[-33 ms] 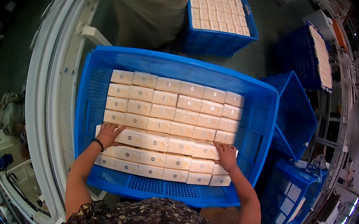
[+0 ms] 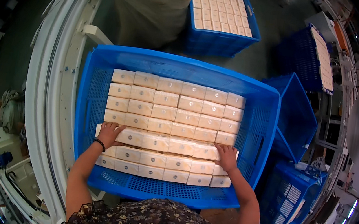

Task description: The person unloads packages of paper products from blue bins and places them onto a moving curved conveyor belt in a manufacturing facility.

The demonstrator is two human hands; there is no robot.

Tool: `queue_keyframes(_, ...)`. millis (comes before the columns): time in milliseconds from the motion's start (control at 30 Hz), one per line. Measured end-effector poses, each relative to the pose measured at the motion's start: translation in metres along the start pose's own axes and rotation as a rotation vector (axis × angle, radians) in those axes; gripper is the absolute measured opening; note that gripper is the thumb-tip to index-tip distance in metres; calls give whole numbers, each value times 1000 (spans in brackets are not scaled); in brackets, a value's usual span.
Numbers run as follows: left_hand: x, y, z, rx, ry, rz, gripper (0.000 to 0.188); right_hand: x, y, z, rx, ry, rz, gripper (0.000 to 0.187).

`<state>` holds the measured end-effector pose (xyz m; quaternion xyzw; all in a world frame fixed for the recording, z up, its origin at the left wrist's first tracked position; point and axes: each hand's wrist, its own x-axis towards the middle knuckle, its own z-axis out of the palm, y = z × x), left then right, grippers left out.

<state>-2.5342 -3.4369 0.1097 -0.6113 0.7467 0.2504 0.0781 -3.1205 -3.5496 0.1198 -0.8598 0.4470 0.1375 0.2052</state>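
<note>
A large blue plastic crate (image 2: 185,61) in front of me holds several rows of cream-coloured rectangular packs (image 2: 166,98), each with a small round mark on its side. My left hand (image 2: 108,135), with a dark bead bracelet at the wrist, is closed round the left end of one row of packs (image 2: 157,141). At that row's right end my right hand (image 2: 227,156) grips from the other side, its fingers bent over the top. This row sits slightly proud of its neighbours, with a dark gap along its near side. Two more rows (image 2: 153,158) lie nearer to me.
Beyond stands another blue crate (image 2: 223,38) full of similar packs. To the right are a tilted blue crate (image 2: 298,121), a dark blue one (image 2: 299,55) and a lower one (image 2: 290,204). A white metal rail (image 2: 50,97) runs along the left, near a grey-green cover (image 2: 151,11).
</note>
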Motion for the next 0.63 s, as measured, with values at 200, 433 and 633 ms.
queue_keyframes(200, -21, 9, -2, 29, 208, -57, 77, 5, 1, -26, 69, 175, -89, 75)
queue_keyframes(433, -65, 64, -134, 123, 654, 48, 70, -32, -40, -230, -180, 478, -314, 77)
queue_keyframes(633, -175, 130, -215, 72, 959, -110, 73, -2, -180, -338, -144, 825, -717, 73)
